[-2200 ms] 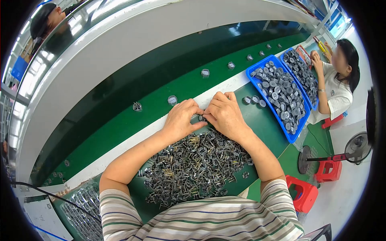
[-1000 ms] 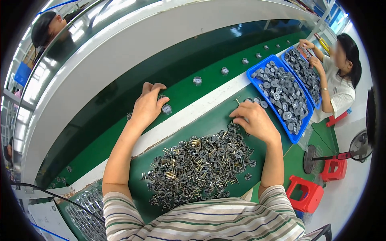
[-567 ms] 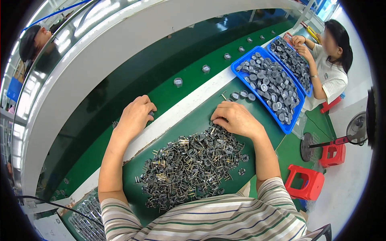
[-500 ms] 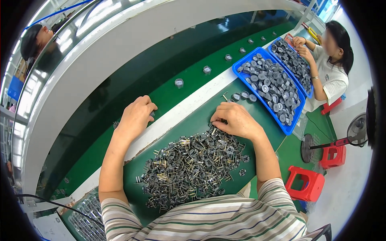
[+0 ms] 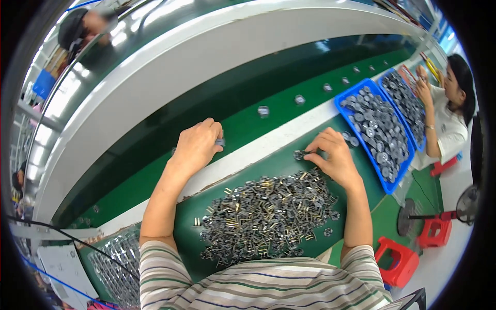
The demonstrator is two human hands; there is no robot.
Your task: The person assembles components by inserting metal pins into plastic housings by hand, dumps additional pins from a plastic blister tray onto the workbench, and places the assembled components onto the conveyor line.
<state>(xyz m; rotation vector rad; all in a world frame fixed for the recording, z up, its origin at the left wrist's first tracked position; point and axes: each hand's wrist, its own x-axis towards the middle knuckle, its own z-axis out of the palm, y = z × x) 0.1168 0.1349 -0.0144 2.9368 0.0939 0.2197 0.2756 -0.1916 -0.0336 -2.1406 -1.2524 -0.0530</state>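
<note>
Over the green belt, my left hand is closed with a grey round housing between thumb and fingers. My right hand pinches a small black part just above the far edge of a heap. That heap is made of many small black plug parts with brass pins, lying on the green tabletop in front of me. Beyond my right hand, a couple of loose grey round housings rest beside a blue tray filled with similar grey pieces.
A white ledge divides the table from the green belt, where spaced grey pieces lie. A second blue tray stands before a co-worker at right. Clear plastic trays lie at left; a red stool stands at right.
The whole view has shifted, with the scene moving right and down. My right hand has lifted away from the heap's edge with a small black part. My left hand still grips its grey housing.
</note>
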